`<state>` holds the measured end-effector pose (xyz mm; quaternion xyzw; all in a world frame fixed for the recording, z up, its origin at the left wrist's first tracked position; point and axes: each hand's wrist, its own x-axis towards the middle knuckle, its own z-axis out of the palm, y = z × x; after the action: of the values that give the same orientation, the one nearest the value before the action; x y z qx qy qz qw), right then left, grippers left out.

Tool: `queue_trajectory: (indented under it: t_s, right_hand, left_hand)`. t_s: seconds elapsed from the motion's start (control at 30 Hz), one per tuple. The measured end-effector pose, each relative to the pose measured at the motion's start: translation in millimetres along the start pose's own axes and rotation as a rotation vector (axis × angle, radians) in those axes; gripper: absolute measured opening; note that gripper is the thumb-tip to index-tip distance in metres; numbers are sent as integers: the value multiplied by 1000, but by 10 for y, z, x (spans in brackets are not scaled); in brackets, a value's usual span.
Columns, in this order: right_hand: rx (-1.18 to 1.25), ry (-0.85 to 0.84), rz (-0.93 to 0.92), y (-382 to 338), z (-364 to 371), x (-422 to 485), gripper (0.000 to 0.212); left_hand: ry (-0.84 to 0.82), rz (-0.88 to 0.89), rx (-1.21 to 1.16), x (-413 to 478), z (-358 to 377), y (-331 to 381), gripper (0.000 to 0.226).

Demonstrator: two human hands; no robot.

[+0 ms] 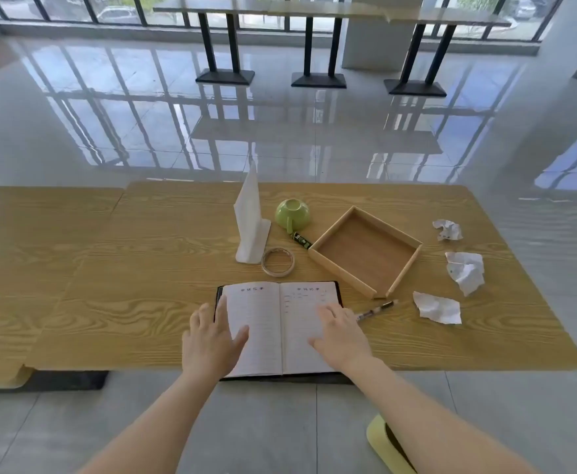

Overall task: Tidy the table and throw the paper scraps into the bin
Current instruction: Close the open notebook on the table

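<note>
An open notebook (273, 323) with a black cover lies at the near edge of the wooden table (126, 295). My left hand (211, 340) rests flat on its left page and my right hand (340, 331) on its right page, fingers spread, holding nothing. Three crumpled paper scraps lie to the right: one far (447, 230), one in the middle (466, 271), one near (438, 307). A pen (377, 310) lies just right of the notebook. A yellow-green bin (388, 446) stands on the floor under my right forearm, partly hidden.
An empty wooden tray (365, 251) sits right of centre. Behind the notebook are a tape roll (277, 261), a white stand (251, 220), an overturned green cup (292, 213) and a small dark stick (301, 239). Tall tables stand by the far windows.
</note>
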<state>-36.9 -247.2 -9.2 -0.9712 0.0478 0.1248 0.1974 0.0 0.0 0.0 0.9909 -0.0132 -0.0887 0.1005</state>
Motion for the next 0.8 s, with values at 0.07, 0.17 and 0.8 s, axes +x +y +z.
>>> queue_trajectory:
  t_s: [0.07,0.17,0.8]
  right_hand:
    - [-1,-16,10,-2,57,28,67]
    - [-23,-39,23,11,151,44,65]
    - [91,41,133,110,444,11,63]
  left_hand:
    - [-64,-107,-76,22,68,-22,78]
    - [-143,-226,-163,31,208,-50,73]
    - [-23,-329,-516,74,198,-196,49]
